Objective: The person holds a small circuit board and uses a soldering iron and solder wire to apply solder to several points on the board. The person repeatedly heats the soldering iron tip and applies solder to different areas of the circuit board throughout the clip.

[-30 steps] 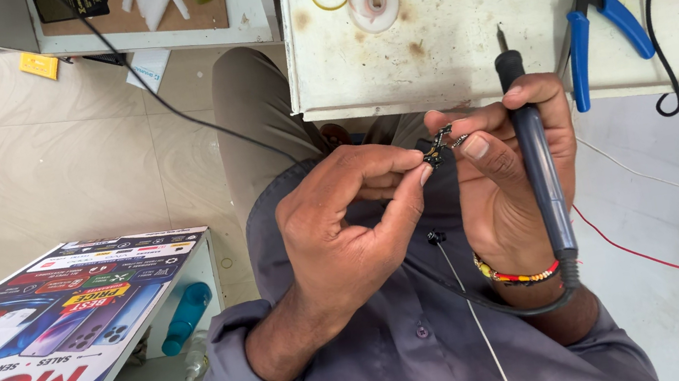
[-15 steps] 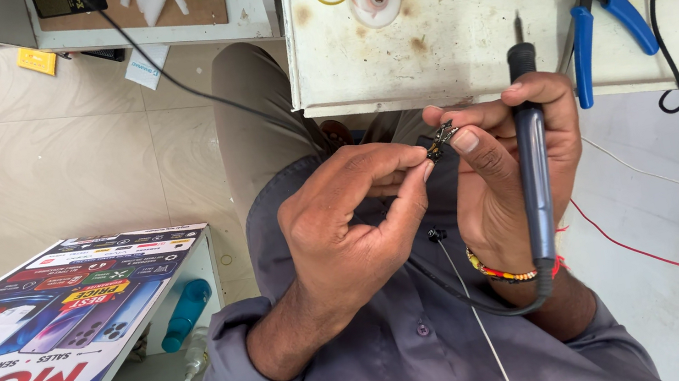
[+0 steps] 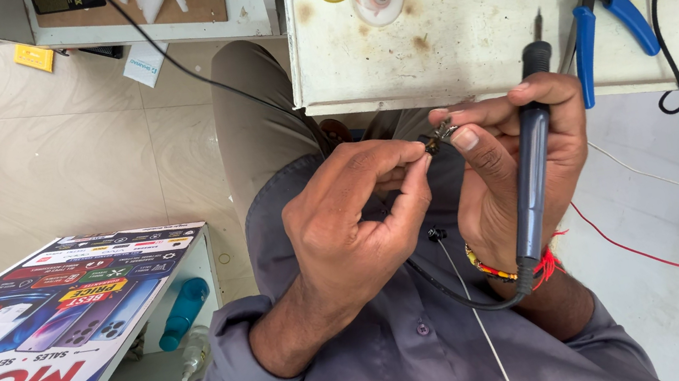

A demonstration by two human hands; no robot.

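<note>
Left hand (image 3: 355,225) and right hand (image 3: 511,160) are raised together before the chest, fingertips pinched and meeting.

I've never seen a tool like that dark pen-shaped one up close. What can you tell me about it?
The soldering iron has a slim dark blue-grey handle, seemingly plastic, a black collar and a thin metal tip pointing up toward the white workbench. It stands nearly upright, clasped in the right hand. A black cord leaves its lower end by the wrist.
</note>
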